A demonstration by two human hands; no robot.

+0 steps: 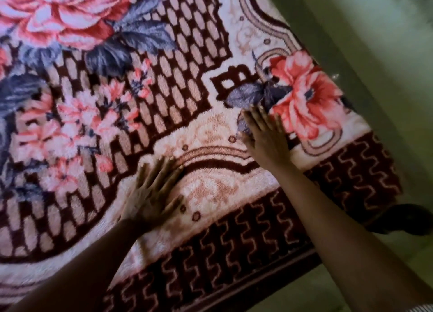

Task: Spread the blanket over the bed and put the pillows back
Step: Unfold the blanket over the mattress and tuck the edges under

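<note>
On blanket [178, 81] nr corner: L hand [152, 194] & R hand [266, 138] flat, grips wide, holding nil.

Open floor [386, 42] beyond blanket [187, 100] edge

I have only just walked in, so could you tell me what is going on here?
A person is flattening a flowered blanket with both hands. The left hand lies flat on the pale band near the dark border, and the right hand lies flat further toward the corner, beside a pink flower. The blanket looks spread out here; no pillows are in view.
</note>
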